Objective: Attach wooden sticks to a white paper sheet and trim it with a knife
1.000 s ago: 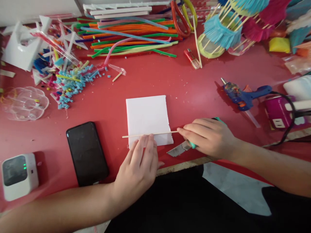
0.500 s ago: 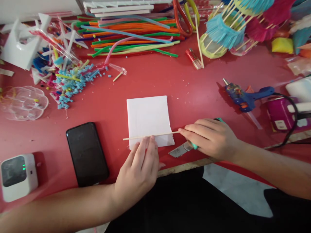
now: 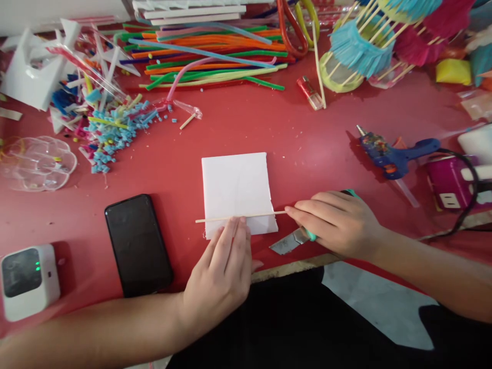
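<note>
One thin stick (image 3: 265,213) lies across the near part of the white board (image 3: 236,184), reaching past it on both sides, with nothing in view fixing the two together. The left hand (image 3: 221,279) has its fingers pressed together, tips resting on or just against the stick near its middle, thumb apart from them; the right hand (image 3: 340,225) pinches the stick's right end between thumb and forefinger. A knife (image 3: 286,242) juts from under the right hand, blade toward the board; how firmly the other fingers hold it I cannot tell. The board is already a four-sided piece, though ragged along its right edge, while the stick looks whole, so I judge that lining it up is in hand and any cut of it not yet made. The glue gun (image 3: 395,156) lies untouched on the table (image 3: 172,169), and the fringed pieces (image 3: 361,51) beyond look much further along
</note>
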Available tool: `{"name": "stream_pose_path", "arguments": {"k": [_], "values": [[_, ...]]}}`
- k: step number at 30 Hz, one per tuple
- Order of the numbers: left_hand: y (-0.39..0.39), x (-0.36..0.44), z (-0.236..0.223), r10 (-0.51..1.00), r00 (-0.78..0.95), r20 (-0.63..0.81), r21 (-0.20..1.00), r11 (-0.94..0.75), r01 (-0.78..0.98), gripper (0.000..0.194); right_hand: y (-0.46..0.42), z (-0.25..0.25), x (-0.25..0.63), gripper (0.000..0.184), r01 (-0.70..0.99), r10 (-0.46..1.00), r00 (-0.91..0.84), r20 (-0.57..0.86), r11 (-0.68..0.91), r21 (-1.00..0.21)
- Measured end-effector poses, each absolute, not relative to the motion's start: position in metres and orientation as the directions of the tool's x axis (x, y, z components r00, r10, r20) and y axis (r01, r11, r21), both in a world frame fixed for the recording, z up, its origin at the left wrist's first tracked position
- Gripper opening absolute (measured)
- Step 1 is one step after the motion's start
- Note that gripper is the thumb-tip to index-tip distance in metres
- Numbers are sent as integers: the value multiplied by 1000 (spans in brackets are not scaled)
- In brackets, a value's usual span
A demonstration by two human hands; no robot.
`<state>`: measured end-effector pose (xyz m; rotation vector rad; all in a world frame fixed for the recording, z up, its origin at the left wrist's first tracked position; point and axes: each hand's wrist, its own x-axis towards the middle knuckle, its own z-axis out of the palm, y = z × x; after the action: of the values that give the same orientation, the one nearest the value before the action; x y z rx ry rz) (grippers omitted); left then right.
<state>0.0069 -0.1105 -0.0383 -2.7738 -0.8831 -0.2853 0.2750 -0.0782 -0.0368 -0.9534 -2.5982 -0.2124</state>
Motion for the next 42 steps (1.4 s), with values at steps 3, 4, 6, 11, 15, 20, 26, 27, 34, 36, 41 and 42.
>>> {"name": "stream_pose_path", "arguments": {"k": [3, 4, 6, 11, 15, 20, 26, 27, 34, 36, 41, 42], "values": [[-110, 7, -38, 549, 796, 254, -141, -793, 592, 45, -78, -37, 275, 17, 652, 597, -703, 386, 758, 14], [-110, 8, -38, 551, 796, 251, -140, -793, 593, 44, -78, -37, 275, 17, 652, 598, -703, 385, 758, 14], [-110, 8, -39, 552, 797, 246, -135, -795, 592, 43, -78, -36, 275, 16, 654, 601, -703, 380, 756, 15], [-109, 7, -40, 540, 801, 259, -120, -805, 582, 45, -79, -35, 274, 19, 665, 614, -697, 370, 747, 12], [-108, 6, -40, 534, 803, 264, -118, -809, 576, 47, -79, -36, 274, 20, 673, 620, -693, 367, 740, 20], [-108, 7, -39, 544, 798, 260, -111, -804, 584, 44, -73, -31, 281, 15, 702, 654, -666, 358, 712, 7], [-109, 7, -40, 548, 795, 258, -116, -800, 589, 44, -64, -13, 279, 20, 789, 784, -583, 215, 609, -81], [-109, 7, -40, 551, 794, 256, -116, -798, 591, 45, -63, -11, 276, 20, 788, 791, -585, 177, 606, -105], [-109, 8, -40, 544, 799, 257, -118, -803, 584, 46, -57, 2, 252, 22, 657, 689, -716, 109, 719, -227], [-109, 8, -40, 541, 799, 263, -120, -803, 583, 45, -56, 3, 247, 25, 643, 676, -730, 97, 729, -236], [-110, 5, -42, 532, 800, 278, -123, -806, 578, 41, -48, 2, 238, 34, 598, 623, -781, 44, 766, -234], [-109, 5, -42, 528, 801, 283, -125, -807, 577, 40, -47, 2, 237, 35, 586, 609, -793, 36, 777, -227]]}}
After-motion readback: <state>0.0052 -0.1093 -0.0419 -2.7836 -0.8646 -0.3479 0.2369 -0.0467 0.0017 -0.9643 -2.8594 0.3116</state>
